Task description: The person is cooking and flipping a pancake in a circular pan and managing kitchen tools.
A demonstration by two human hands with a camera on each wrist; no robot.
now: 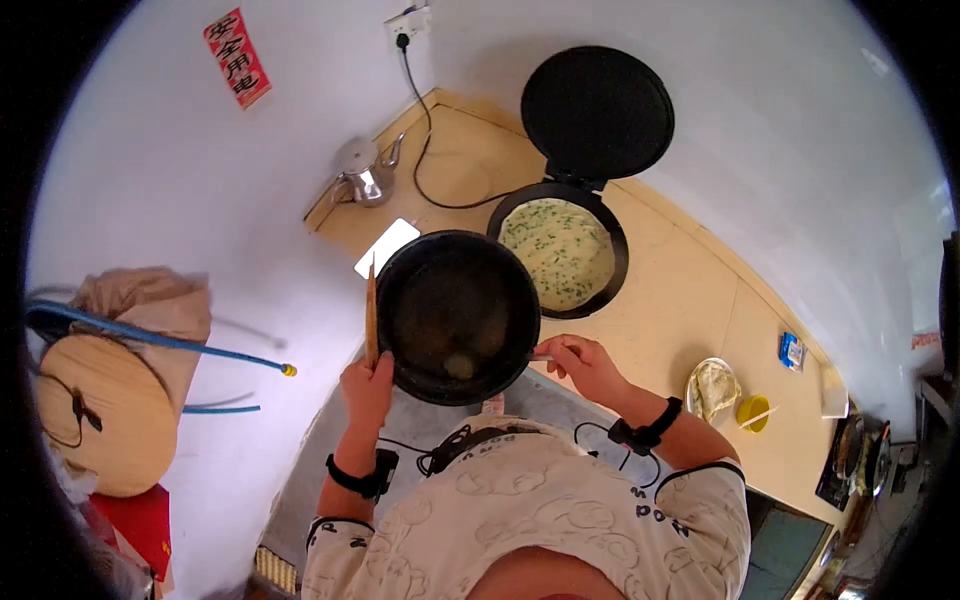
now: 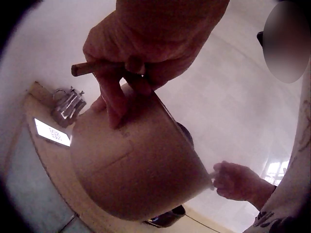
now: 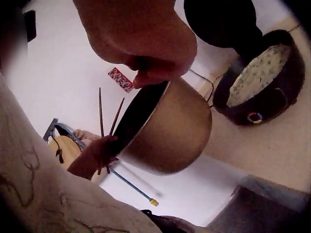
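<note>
Between both hands is a round inner pot, dark inside and golden brown outside; it is held off the counter. A little pale residue shows at its bottom. My left hand grips the rim on the left, and wooden chopsticks stick out from the same hand. On the opposite side, my right hand pinches the rim. Just beyond the pot sits an electric griddle with its black lid raised. A pale batter sheet flecked with green fills the griddle; the pot overlaps its left edge in the head view.
On the counter, a steel teapot and a lit phone lie to the left. Rightward are a plate of folded flatbread, a yellow cup and a blue packet. A black cord runs to the wall socket.
</note>
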